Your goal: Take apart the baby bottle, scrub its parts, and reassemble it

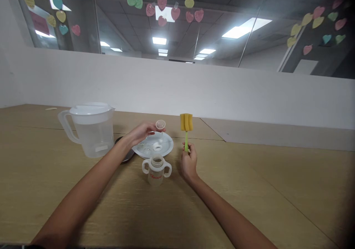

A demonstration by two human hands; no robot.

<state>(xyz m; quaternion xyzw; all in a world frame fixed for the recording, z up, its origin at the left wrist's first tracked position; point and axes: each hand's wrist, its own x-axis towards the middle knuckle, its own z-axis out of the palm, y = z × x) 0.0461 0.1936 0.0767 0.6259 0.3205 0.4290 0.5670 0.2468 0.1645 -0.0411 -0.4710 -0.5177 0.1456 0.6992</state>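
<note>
My left hand point(142, 131) pinches a small clear nipple part point(160, 124) above a white plate point(166, 148). On the plate lie a white ring point(157, 147) and other clear pieces. My right hand point(189, 163) is closed on the green handle of a yellow sponge bottle brush point(186, 122), held upright to the right of the plate. An open baby bottle point(156, 170) with two side handles stands on the wooden table just in front of the plate, between my hands.
A clear plastic pitcher point(93, 129) with a white lid, holding water, stands at the left. A dark round lid point(126, 156) lies partly under my left forearm. A white partition wall point(194, 86) runs behind the table point(83, 204).
</note>
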